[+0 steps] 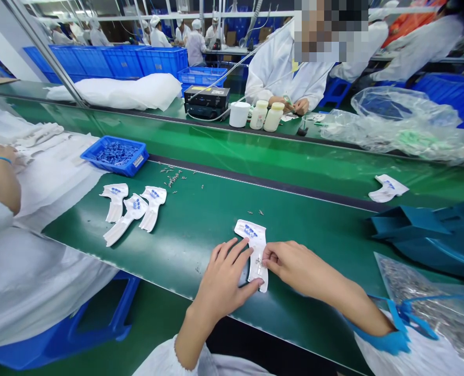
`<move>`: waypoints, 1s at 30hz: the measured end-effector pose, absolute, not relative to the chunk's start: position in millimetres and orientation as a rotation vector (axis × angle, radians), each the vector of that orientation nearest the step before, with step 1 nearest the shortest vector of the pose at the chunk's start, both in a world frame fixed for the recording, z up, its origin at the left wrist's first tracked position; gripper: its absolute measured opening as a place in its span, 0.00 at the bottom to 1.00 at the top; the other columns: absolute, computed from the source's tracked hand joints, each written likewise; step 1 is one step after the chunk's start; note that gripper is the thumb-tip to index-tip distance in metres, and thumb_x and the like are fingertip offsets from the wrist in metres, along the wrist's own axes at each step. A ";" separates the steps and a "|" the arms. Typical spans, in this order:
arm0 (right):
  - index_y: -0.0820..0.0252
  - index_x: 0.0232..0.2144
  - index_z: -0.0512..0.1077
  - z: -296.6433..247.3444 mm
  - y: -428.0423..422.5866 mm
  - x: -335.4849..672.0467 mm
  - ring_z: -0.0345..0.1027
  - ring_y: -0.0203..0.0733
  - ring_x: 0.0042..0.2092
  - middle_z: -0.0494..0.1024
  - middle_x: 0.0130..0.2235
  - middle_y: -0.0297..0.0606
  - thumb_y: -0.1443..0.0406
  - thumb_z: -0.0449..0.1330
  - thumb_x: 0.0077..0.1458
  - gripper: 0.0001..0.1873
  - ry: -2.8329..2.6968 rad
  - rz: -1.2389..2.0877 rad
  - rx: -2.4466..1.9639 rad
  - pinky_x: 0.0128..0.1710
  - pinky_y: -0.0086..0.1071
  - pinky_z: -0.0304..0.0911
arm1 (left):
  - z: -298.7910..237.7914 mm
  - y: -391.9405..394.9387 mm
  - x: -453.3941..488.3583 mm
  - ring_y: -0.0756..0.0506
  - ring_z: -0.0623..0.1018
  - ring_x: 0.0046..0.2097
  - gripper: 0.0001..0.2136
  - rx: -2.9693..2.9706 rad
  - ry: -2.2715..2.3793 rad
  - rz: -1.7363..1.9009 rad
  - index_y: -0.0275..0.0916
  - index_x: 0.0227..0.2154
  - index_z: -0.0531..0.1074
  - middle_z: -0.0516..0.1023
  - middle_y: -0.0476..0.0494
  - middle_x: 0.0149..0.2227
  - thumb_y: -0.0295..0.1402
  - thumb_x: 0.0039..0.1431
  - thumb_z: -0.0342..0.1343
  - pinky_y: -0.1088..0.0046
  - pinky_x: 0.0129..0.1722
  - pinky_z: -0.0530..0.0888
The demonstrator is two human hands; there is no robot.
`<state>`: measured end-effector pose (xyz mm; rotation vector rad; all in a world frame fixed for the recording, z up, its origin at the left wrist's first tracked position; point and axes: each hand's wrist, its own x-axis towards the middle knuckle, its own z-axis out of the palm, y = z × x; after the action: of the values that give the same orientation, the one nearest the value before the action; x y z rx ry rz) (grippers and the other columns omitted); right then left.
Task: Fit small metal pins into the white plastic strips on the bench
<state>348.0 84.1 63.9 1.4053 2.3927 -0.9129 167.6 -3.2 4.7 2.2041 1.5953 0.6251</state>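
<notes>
A white piece [251,232] is laid flat on the green surface [200,224], near the middle, apparently so that it can be worked on from above by both hands. It is pinned by the left hand [224,284], whose grip is spread apart with the fingers flat along the piece's left edge, likely to stop it sliding. The right hand [294,266] is set at the right, its grip pinched together on the narrow near part of the piece. Three like pieces [132,209] are fanned out further left, clear of the hands. Loose metal parts [173,178] and a blue tray [116,155] are kept beyond them, seemingly for easy reach
</notes>
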 end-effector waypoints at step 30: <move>0.58 0.41 0.65 34.4 161.8 361.7 0.75 0.41 0.35 0.77 0.33 0.36 0.60 0.63 0.54 0.15 2.121 -2.386 1.820 0.40 0.37 0.72 | -1.1 -6.9 158.6 0.39 0.61 0.67 0.23 1.909 1.686 0.900 0.48 0.65 0.56 0.59 0.41 0.68 0.37 0.69 0.48 0.53 0.62 0.69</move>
<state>361.7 161.8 34.4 1.8196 2.1214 -2.3862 158.6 -6.9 -1.1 1.9092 1.6860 0.8999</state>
